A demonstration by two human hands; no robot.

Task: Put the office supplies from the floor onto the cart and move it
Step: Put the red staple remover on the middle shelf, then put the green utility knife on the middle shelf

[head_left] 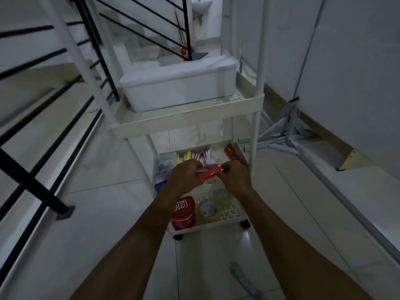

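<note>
A white wheeled cart [186,122] stands on the tiled floor in front of me. My left hand [184,176] and my right hand [234,176] both hold a red stapler [208,169] just above the cart's bottom shelf. That shelf carries a red tin [184,211], two clear tape rolls [208,210], several pens [197,155], red scissors [232,153], a clear box of small clips [162,167] and a blue item [160,185]. A green-handled cutter [237,272] lies on the floor near my right forearm.
A white tub [179,87] fills the cart's upper shelf. A black stair railing [43,126] runs along the left. A folded grey metal stand [285,131] rests on the floor against the white wall at the right. A sink shows far back.
</note>
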